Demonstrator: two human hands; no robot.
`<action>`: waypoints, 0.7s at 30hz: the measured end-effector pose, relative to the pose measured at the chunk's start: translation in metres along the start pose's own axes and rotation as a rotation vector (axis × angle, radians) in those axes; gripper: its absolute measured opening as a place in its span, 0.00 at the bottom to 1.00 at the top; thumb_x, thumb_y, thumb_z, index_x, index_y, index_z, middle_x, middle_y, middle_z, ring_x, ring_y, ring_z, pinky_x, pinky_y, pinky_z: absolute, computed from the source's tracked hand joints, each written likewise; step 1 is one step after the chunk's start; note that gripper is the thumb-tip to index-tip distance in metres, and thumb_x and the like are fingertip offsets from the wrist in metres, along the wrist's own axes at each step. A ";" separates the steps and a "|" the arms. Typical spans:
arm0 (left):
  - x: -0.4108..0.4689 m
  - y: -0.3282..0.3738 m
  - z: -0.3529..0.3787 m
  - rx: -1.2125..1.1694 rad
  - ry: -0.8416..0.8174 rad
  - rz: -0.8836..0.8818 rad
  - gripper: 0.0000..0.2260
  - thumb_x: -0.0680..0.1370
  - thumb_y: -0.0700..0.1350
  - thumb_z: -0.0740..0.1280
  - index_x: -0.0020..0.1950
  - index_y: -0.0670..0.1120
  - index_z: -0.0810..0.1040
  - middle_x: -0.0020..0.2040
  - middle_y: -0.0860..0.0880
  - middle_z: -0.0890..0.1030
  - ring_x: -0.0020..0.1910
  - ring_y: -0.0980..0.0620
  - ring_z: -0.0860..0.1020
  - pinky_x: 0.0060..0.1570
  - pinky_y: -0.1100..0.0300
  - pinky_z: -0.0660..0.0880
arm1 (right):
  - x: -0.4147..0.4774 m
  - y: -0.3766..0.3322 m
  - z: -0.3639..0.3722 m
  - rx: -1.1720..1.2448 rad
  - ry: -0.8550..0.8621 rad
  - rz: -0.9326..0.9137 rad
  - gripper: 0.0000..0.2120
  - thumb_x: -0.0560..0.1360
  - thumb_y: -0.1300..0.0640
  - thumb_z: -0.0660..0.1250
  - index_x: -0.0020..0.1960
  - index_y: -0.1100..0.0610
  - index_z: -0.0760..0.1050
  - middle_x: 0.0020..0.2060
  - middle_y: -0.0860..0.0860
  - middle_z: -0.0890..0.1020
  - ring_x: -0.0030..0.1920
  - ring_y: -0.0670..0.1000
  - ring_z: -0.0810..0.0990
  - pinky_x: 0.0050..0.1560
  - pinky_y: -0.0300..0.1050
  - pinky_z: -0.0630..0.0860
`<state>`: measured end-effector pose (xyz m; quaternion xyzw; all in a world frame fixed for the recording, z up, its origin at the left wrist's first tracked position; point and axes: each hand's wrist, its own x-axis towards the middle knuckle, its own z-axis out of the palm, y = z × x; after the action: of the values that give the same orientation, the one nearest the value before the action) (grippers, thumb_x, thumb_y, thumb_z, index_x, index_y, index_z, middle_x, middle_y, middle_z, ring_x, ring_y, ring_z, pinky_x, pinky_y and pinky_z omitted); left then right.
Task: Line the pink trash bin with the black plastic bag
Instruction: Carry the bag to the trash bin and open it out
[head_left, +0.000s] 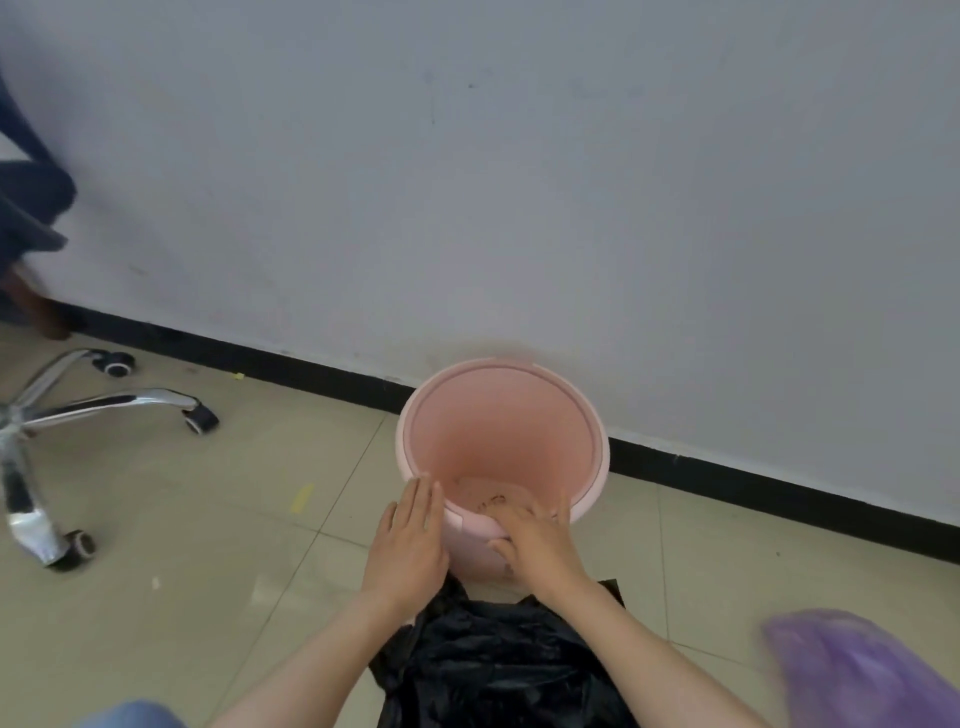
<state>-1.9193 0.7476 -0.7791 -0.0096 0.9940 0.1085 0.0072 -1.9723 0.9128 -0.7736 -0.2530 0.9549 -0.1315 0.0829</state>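
Here, your left hand (410, 540) lies flat against the outside of the bin (587, 436), fingers straight and together, tips up at the near-left rim; it grips nothing. Your right hand (535, 540) is hooked over the near rim, fingers curled inside the bin, thumb outside on the wall, so it is clamped on the rim. Bin is pink, round, upright, open at the top, no liner in it. It stands on the tiled floor (208, 519), close against the wall (519, 182), in front of the black skirting (753, 478). Something pale with marks on it lies at the bottom of the bin; too blurred to tell what. Bag (498, 660) is black, crumpled, lying on the floor below your forearms, just on the near side of the bin, its upper edge reaching the bin's foot. Neither hand touches it. Chair base (78, 415), chrome with castors, sits well to the left. A purple blur (862, 670) fills the lower right corner; cannot tell what it is. A bit of blue cloth (140, 714) shows at the bottom edge, left.
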 end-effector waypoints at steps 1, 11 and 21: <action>-0.001 0.000 0.004 -0.010 -0.031 0.002 0.31 0.78 0.43 0.54 0.74 0.38 0.39 0.77 0.40 0.42 0.76 0.45 0.41 0.74 0.53 0.43 | -0.001 -0.003 -0.002 -0.010 -0.015 0.003 0.16 0.79 0.51 0.57 0.66 0.50 0.67 0.64 0.50 0.75 0.68 0.53 0.65 0.71 0.66 0.37; -0.001 0.004 0.012 -0.017 -0.171 -0.011 0.38 0.73 0.42 0.56 0.70 0.35 0.30 0.74 0.35 0.34 0.74 0.39 0.35 0.74 0.49 0.42 | 0.002 -0.012 -0.063 0.353 0.012 0.061 0.07 0.76 0.54 0.63 0.53 0.51 0.76 0.49 0.51 0.82 0.54 0.52 0.74 0.68 0.56 0.50; -0.001 -0.002 -0.004 0.131 -0.229 0.065 0.37 0.74 0.44 0.56 0.73 0.38 0.35 0.76 0.38 0.37 0.75 0.40 0.37 0.73 0.43 0.49 | 0.030 -0.025 -0.154 0.357 0.061 -0.009 0.16 0.76 0.59 0.63 0.63 0.55 0.70 0.59 0.54 0.77 0.57 0.53 0.74 0.52 0.41 0.67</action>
<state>-1.9180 0.7446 -0.7756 0.0355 0.9915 0.0437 0.1177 -2.0209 0.9086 -0.6226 -0.2342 0.9173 -0.3070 0.0972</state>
